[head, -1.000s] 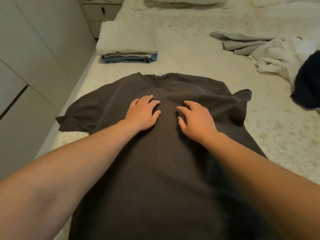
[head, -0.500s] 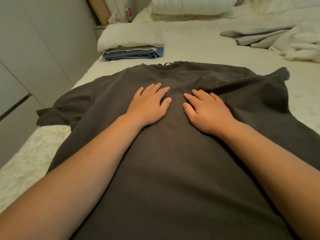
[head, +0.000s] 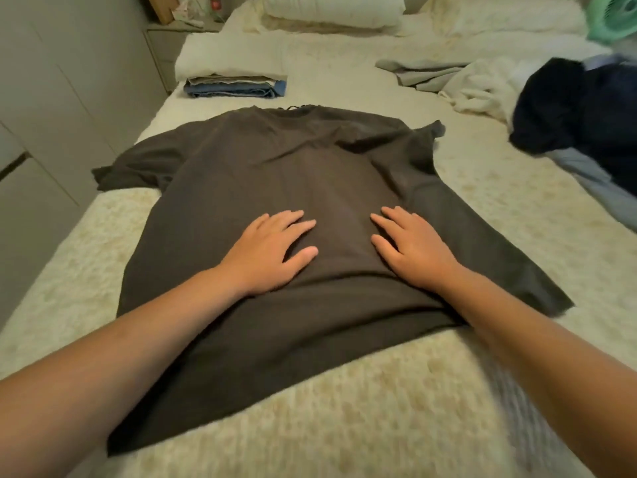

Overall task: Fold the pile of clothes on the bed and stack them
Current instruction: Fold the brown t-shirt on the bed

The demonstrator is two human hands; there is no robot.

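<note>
Two hands: left hand [head: 267, 255] and right hand [head: 412, 251] are lying flat, fingers straight and spread wide, holding nothing.
Contact: both palms are pressing on the dark grey cotton T-shirt [head: 310, 174], near its lower half.
T-shirt: is lying spread out on the cream patterned bed [head: 396, 408], collar pointing away.
Folded stack [head: 234, 82]: is sitting beyond the collar, leftward.
Unfolded pile [head: 517, 88]: is lying far right.

One T-shirt [head: 296, 188], two hands, one pillow [head: 331, 10].
</note>
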